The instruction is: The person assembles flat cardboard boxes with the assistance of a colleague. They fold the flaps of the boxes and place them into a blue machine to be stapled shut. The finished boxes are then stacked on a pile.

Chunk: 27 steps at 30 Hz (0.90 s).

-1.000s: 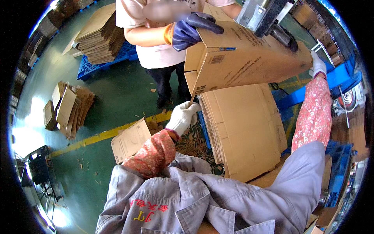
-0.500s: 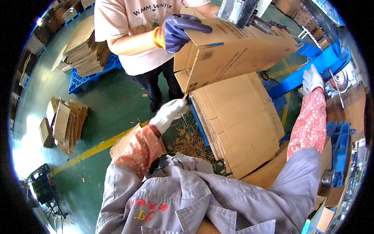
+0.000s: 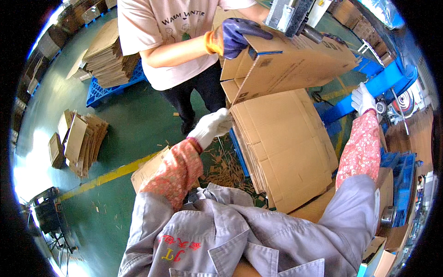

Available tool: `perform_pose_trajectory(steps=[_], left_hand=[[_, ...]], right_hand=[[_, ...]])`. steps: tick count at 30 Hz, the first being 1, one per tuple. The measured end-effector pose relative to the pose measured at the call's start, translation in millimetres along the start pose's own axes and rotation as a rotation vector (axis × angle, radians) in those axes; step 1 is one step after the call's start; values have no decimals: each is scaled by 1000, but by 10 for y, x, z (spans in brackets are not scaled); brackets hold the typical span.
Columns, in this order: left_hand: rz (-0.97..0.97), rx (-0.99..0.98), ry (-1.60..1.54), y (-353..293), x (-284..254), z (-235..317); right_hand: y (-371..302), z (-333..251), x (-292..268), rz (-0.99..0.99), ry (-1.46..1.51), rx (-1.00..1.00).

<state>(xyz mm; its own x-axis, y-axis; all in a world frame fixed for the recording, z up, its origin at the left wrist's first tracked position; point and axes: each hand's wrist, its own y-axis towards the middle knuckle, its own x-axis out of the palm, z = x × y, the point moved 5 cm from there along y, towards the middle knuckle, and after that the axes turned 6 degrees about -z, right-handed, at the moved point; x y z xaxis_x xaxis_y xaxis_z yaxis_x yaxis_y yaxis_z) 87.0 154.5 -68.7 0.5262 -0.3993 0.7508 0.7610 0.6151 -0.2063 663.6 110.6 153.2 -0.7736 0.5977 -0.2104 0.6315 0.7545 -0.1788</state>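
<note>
A folded-up brown cardboard carton (image 3: 286,69) stands tilted over the machine, its near-left end flaps apart. My left hand (image 3: 211,128), in a white glove, pinches the carton's lower left corner. My right hand (image 3: 363,99), also white-gloved, is stretched out beside the blue machine arm (image 3: 376,90) with its fingers extended and nothing seen in it. Across from me, a co-worker's hand in a dark blue and orange glove (image 3: 237,37) holds the carton's upper left edge. Below the carton lies a stack of flat cardboard sheets (image 3: 290,147).
A grey metal machine head (image 3: 287,16) with a dark cylinder hangs over the carton. Cardboard scraps (image 3: 226,168) litter the green floor. Stacked cardboard on a blue pallet (image 3: 99,92) and a smaller cardboard pile (image 3: 83,141) stand left. Blue pallets (image 3: 400,180) stand right.
The carton, the co-worker's gloved hand and my left hand appear shifted slightly right in view. My right hand has moved a little down and left, and its wrist shows a watch.
</note>
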Motion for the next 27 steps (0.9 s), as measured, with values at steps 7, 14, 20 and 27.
perform_pose_trajectory(steps=[7, 14, 20, 27], left_hand=[[521, 162, 299, -487, -209, 151], [175, 36, -177, -277, -213, 0], [185, 123, 287, -79, 172, 43], [767, -174, 1221, -1394, -1163, -162]], right_hand=[[78, 156, -68, -3, 41, -18], [217, 423, -40, -7, 250, 39], [168, 558, 3, -35, 216, 65], [127, 744, -337, 21, 256, 14]])
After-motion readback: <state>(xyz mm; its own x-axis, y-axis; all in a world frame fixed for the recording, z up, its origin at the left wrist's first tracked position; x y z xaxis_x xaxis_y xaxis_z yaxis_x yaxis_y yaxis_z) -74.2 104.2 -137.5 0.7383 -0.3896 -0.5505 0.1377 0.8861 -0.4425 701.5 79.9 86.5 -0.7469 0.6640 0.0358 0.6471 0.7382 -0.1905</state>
